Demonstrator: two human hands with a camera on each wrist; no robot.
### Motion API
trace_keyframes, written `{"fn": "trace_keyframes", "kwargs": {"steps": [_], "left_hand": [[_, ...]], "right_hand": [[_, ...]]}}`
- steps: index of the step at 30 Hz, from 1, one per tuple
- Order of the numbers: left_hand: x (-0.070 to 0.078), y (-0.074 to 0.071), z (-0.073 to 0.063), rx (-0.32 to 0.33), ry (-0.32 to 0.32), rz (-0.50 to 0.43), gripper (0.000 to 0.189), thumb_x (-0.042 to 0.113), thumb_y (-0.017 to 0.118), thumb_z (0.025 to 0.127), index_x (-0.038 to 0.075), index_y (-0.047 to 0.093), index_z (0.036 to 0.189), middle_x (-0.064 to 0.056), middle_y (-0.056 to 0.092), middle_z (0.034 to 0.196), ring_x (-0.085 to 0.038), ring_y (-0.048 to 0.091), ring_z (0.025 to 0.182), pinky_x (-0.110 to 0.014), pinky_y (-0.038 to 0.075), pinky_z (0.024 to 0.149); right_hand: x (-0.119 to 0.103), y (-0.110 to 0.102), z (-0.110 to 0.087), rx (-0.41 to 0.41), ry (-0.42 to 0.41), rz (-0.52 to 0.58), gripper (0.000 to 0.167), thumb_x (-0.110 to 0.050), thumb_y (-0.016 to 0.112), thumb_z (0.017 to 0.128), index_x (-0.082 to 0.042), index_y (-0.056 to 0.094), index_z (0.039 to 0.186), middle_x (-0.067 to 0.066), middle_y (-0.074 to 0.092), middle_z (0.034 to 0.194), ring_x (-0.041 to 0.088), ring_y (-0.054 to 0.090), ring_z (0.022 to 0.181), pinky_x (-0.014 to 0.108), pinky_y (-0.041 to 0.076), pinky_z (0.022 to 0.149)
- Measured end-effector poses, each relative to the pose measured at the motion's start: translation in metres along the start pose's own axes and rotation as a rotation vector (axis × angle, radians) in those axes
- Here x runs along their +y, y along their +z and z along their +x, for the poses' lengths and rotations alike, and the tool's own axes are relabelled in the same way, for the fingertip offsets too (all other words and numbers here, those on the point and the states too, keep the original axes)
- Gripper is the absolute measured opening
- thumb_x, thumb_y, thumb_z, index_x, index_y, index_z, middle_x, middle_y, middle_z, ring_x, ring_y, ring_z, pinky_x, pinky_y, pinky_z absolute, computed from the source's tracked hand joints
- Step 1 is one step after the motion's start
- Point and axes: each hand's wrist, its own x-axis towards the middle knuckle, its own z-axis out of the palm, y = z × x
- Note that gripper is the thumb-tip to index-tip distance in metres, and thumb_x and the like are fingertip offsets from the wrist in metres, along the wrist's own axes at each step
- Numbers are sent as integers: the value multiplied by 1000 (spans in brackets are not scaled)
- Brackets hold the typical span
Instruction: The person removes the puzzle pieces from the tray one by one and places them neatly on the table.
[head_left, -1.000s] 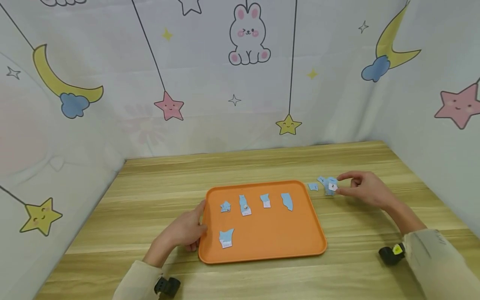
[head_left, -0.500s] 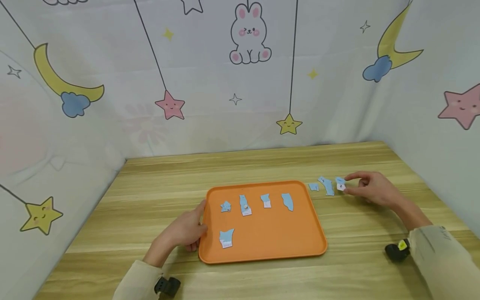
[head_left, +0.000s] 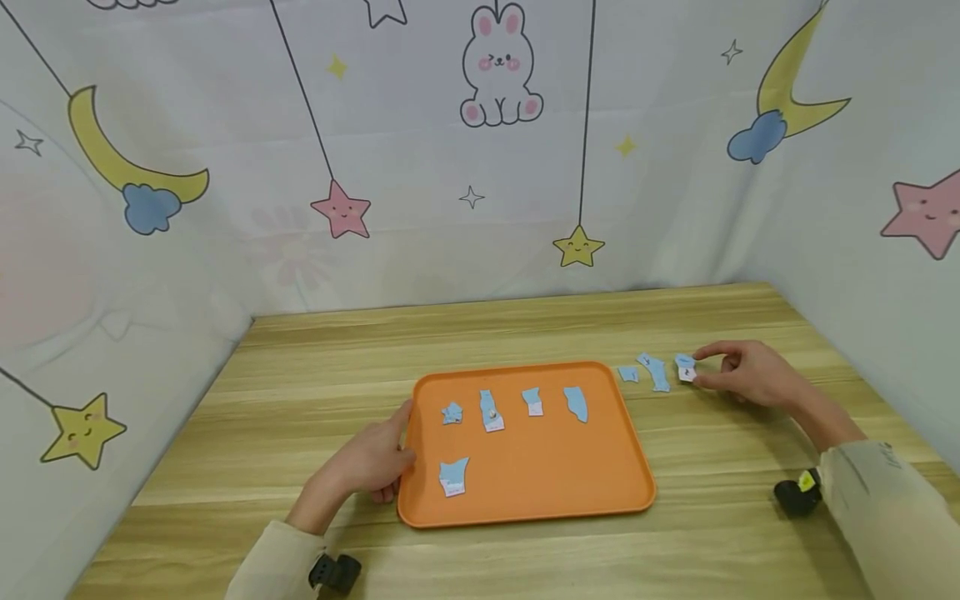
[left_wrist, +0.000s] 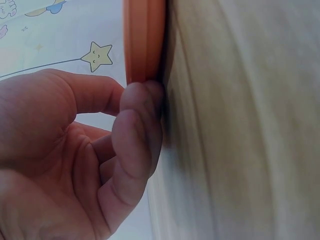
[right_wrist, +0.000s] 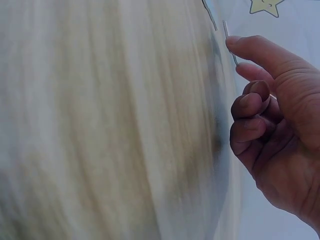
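My right hand (head_left: 753, 372) pinches a small light-blue and white piece with a dark mark (head_left: 686, 368) between thumb and index finger; the other fingers curl inward. In the right wrist view this thin flat piece (right_wrist: 229, 43) appears edge-on by the fingertips. To its left lie a narrow irregular blue piece (head_left: 655, 372) and a small blue piece (head_left: 628, 374) on the table. My left hand (head_left: 372, 454) grips the left edge of the orange tray (head_left: 555, 479). Its fingers bend against the tray's outer side (left_wrist: 144, 45) in the left wrist view.
On the tray several blue and white pieces sit apart: four-sided ones such as this piece (head_left: 453, 477), and a pointed one (head_left: 576, 403). The wood-grain table (head_left: 525, 558) meets a patterned white curtain (head_left: 420, 258) at the back and sides.
My right hand has drawn the pinched piece to the right, from over the narrow blue piece to a spot beside it. The left hand and the tray keep their place.
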Motion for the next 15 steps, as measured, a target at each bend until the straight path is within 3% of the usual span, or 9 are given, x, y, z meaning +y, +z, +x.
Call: {"fn": "trace_keyframes", "kwargs": {"steps": [15], "left_hand": [[1, 0, 0, 1, 1, 6, 80, 2, 53, 99, 1, 14, 169, -7, 63, 57, -15, 57, 40, -31, 53, 41]], "right_hand": [[3, 0, 7, -11, -3, -48, 49, -29, 80, 94, 0, 69, 132, 1, 56, 69, 10, 49, 53, 27, 44, 49]]}}
